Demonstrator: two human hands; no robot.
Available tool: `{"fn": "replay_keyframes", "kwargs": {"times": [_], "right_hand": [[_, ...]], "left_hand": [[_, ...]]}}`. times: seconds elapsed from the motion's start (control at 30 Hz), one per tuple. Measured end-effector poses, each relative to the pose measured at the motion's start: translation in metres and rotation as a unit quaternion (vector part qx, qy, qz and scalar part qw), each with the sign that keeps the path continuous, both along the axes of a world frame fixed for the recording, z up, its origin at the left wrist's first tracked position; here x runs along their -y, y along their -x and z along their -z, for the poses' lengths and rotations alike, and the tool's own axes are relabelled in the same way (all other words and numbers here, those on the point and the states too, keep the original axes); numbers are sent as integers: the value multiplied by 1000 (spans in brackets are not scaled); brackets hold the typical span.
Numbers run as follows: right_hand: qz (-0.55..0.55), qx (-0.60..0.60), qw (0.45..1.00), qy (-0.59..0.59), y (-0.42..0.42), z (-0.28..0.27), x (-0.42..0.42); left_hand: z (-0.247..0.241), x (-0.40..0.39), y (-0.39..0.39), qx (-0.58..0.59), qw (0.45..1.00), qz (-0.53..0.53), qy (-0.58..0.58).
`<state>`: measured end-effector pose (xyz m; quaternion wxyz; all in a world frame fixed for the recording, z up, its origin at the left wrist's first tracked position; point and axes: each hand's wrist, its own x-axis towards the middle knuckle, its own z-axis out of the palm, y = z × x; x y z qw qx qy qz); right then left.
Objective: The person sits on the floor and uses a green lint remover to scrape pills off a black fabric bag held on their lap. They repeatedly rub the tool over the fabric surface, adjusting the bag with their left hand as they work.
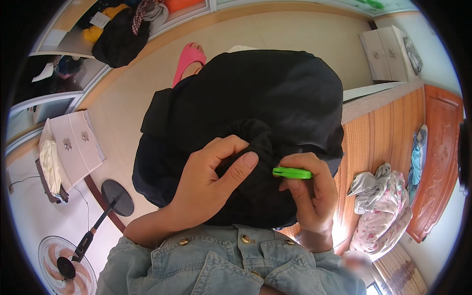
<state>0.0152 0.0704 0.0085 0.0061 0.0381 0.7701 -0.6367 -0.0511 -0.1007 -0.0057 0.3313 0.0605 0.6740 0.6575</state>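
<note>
A large piece of black fabric [254, 88], perhaps a garment, lies bunched over my lap. My left hand [206, 180] grips a gathered fold [260, 138] of it, with thumb and forefinger close together near the middle. In my right hand [317, 195] is a small bright green plastic tool [297, 173], held between thumb and fingers. A narrow slot shows at its left end, close to the black fold. Whether a blade lies inside cannot be seen.
A bed with a woven mat [387, 125] borders my right side, bearing a crumpled floral blanket [379, 221]. To the left stand a pedestal fan [66, 267] and a white bedside cabinet [73, 147]. Black clothing [121, 40] spills from a wardrobe. A pink slipper [184, 62] is on the floor.
</note>
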Motion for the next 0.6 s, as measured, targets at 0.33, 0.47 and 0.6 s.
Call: {"fn": "replay_keyframes", "kwargs": {"times": [0.33,0.47,0.6], "right_hand": [[-66,-64,982,-168,16,-14,-6],[-135,-55,976,-161,27,-17,-10],[-173,-37,973,-146,35,-12,-17]], "left_hand": [[-5,0,-2,-27,998,-46,-37],[-5,0,-1,-37,997,-48,-43],[-6,-1,-1,-28,997,-50,-46]]}}
